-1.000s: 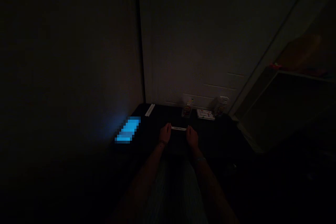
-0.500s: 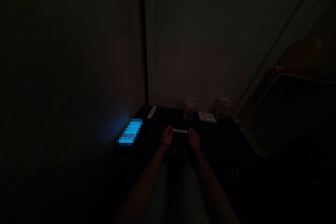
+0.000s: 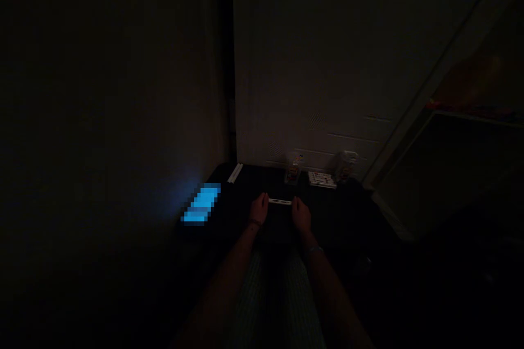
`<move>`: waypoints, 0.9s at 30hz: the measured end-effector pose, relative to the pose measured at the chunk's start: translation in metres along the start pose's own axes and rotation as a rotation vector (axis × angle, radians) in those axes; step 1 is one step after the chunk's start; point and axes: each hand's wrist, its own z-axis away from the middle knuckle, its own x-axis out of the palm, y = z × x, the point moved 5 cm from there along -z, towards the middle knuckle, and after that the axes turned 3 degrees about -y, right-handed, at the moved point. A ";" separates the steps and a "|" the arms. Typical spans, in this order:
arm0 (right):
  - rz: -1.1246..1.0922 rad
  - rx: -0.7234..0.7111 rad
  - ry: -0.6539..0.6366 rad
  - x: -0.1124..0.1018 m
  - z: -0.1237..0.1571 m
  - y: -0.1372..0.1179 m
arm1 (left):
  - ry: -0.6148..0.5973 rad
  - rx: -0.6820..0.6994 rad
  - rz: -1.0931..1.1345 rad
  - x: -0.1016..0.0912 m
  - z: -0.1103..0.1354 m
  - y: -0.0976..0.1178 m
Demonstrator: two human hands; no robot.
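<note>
The room is very dark. My left hand [image 3: 258, 209] and my right hand [image 3: 301, 214] rest close together on a black table [image 3: 344, 212]. Between them they hold a short white strip [image 3: 280, 202], one hand closed on each end. A dark band circles my left wrist and a pale band my right wrist. The fingers are dim, so the exact grip is hard to make out.
A glowing blue screen [image 3: 200, 204] lies at the table's left edge. A white stick [image 3: 234, 173] lies at the back left. Two small clear packets [image 3: 293, 170] and a printed card [image 3: 321, 179] sit by the wall. A dark box [image 3: 450, 169] stands at right.
My hands and the white strip have stayed put on the table. Only my head has shifted slightly, moving the scene a little in the picture.
</note>
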 end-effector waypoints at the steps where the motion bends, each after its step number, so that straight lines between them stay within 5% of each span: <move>1: -0.002 0.005 -0.002 0.000 0.000 0.000 | -0.003 -0.003 -0.002 0.000 0.000 0.000; 9: -0.038 0.005 0.009 -0.002 0.001 -0.003 | 0.006 0.037 0.022 0.002 0.000 -0.002; 27: -0.547 0.028 0.068 -0.009 -0.004 0.004 | -0.033 -0.023 0.093 0.005 -0.004 -0.009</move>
